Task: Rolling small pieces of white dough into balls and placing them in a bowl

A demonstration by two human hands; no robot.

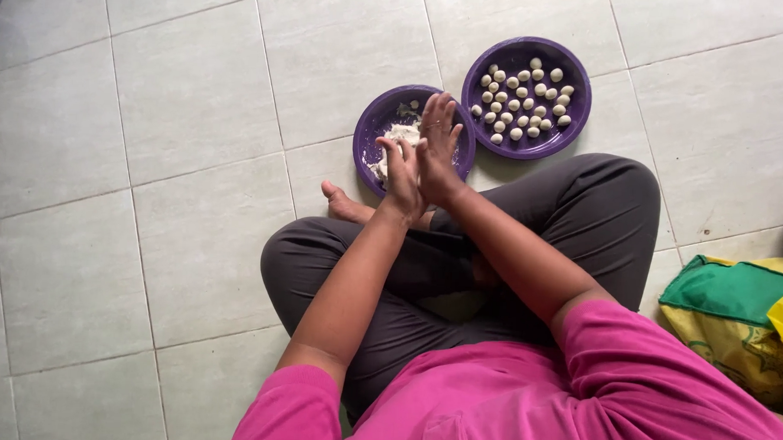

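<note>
Two purple plates sit on the tiled floor (196, 109), just ahead of a person seated cross-legged in grey trousers and a pink top.

Left to right:
- Bare foot (344, 205) pokes out just left of the near plate.
- Near plate (369, 124): holds a lump of pale dough (401, 134), floury, partly hidden behind the hands.
- Left hand (402, 173) and right hand (437, 148): pressed together palm to palm, fingers straight, held just above the near plate. Whatever is between the palms is hidden; judging by the work, likely a pinch of dough being rolled. Can't confirm.
- Far plate (578, 105): touching or nearly touching the near one, up and to the right. Carries a batch of small pale dough balls (526, 99), roughly even in size, spread in one layer, mostly apart.
- Far right: green and yellow bags (735, 310) on the floor beside the knee, well apart from the plates.

Notes on doing the rolling step well, as I judge it:
- Keep palms flat and pressure light; heavy pressure flattens rather than rounds.
- Small circular motion, not back-and-forth, else the piece comes out as a log.
- Stay above the near plate so crumbs drop back into it.
- Match portion size to the balls already on the far plate.
- Set finished pieces in the free gaps, not touching neighbours, or they may stick.
</note>
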